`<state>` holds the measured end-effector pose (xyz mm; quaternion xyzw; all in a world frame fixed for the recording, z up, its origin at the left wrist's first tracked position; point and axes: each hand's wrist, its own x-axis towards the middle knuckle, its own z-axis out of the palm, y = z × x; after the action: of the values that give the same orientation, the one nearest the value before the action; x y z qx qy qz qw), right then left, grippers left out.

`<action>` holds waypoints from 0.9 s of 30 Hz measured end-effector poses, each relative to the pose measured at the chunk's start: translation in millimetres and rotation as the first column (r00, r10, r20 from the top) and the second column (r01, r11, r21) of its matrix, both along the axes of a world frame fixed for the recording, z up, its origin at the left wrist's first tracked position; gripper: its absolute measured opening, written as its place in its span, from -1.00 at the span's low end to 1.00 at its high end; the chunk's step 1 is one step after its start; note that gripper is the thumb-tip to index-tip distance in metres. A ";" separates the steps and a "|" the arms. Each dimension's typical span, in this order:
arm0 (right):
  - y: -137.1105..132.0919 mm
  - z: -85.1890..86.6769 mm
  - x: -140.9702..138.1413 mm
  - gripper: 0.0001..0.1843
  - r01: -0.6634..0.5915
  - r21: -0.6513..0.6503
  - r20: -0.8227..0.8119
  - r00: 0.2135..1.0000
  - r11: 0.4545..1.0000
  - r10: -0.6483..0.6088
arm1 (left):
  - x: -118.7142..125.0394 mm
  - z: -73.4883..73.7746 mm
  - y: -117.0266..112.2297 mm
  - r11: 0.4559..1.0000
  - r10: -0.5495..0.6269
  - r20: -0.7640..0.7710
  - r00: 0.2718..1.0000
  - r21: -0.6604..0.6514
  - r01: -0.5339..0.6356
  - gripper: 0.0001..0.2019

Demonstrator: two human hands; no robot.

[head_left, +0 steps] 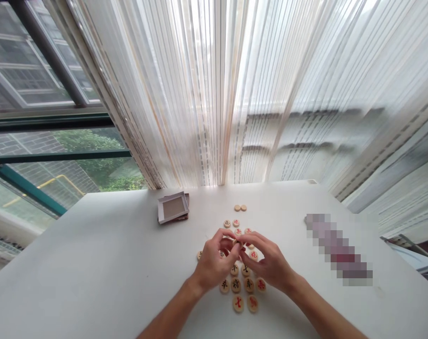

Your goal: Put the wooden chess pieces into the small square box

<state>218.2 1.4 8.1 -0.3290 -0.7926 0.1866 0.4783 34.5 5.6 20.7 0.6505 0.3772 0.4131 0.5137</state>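
Observation:
Both hands meet in the middle of the layout of round wooden Chinese chess pieces. My left hand (212, 261) is closed, its thumb and fingertips pinching a Chinese chess piece (236, 242). From the other side, the curled fingers of my right hand (268, 259) close on the same piece. Most of it is covered by fingertips. Below the hands lie rows of pieces with black characters (235, 285) and red characters (238, 303). Beyond the hands are a black-marked piece (227, 223) and a red-marked piece (236, 222). Some pieces are partly hidden under the hands.
Two pieces lie face down (237, 207) farther back on the white table (111, 268). A shallow open box (173, 208) rests at the back left. A blurred-out long object (337, 249) lies at the right. Sheer curtains (214, 94) hang behind the table.

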 end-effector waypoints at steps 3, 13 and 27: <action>2.3 3.3 3.6 -0.60 0.062 0.032 -0.043 0.997 0.998 -0.060 | -1.2 24.7 19.5 0.990 -0.069 -0.187 0.980 0.110 0.091 -0.81; 6.0 6.6 12.2 -0.66 0.136 -0.003 -0.068 0.988 0.991 -0.136 | -9.0 63.4 41.1 0.940 -0.248 -0.363 0.898 0.134 0.313 -0.79; 0.7 8.1 6.7 -0.65 0.101 0.001 -0.061 0.993 0.995 -0.101 | -11.1 58.2 33.9 0.944 -0.235 -0.393 0.889 0.128 0.306 -0.80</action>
<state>224.9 2.1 16.3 -0.3617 -0.7603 0.1706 0.5119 23.5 39.5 78.9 0.8084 0.3329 0.2398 0.4222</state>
